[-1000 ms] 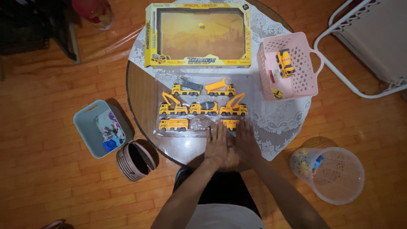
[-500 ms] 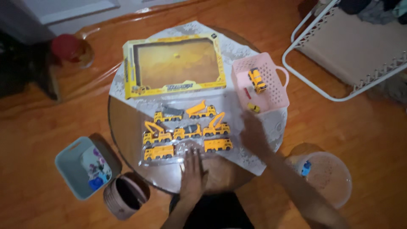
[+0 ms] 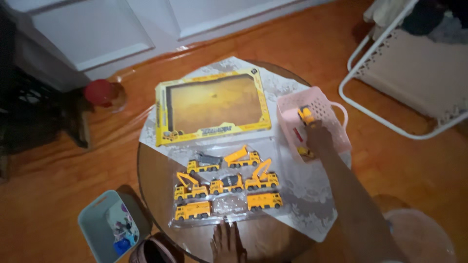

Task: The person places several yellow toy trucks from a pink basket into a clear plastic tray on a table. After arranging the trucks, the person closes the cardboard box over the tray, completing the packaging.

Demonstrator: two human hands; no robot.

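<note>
My right hand [image 3: 319, 134] reaches into the pink plastic basket [image 3: 341, 141] at the table's right edge. Its fingers are at a yellow toy truck [image 3: 306, 115] inside; I cannot tell whether they grip it. A smaller yellow toy [image 3: 305, 152] lies lower in the basket. My left hand [image 3: 226, 243] rests flat with fingers apart on the round table [image 3: 153, 170]. It lies just in front of a clear plastic tray [image 3: 224, 207] that holds several yellow construction trucks [image 3: 226, 184]. Behind the tray lies an empty yellow window box [image 3: 212, 109].
A white lace cloth [image 3: 307, 204] covers part of the table. On the wood floor stand a teal bin [image 3: 100, 224], a round ribbed container [image 3: 151, 251], a red-lidded jar [image 3: 100, 92] and a clear bucket [image 3: 424, 234]. A white-framed rack [image 3: 404, 73] stands at right.
My hands have parted: the right went from beside the left hand up into the pink basket, and the left stays flat at the table's front. The camera tilted up towards the white doors.
</note>
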